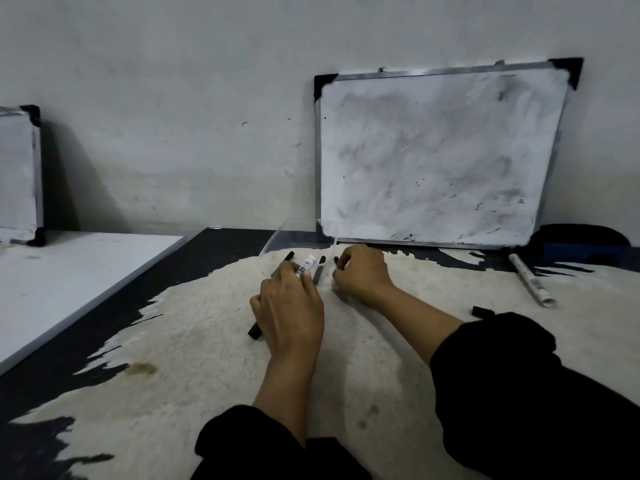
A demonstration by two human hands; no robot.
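My left hand [291,306] grips a bunch of markers: a white one with a barcode label [306,265] sticks out past the fingers, and a black marker end [255,331] shows below the palm. A further black marker [318,270] lies between my hands. My right hand [362,271] has its fingers curled and pinches a small dark marker tip [336,260]. Both hands sit at the mouth of a clear plastic box [298,233] lying on the worn table [194,327].
A smudged whiteboard [433,157] leans on the wall behind the hands. A blue and black eraser [581,244] sits at its right foot. A white marker [531,280] and a black cap [483,310] lie at the right. A second board [20,174] stands far left on a white tabletop [69,271].
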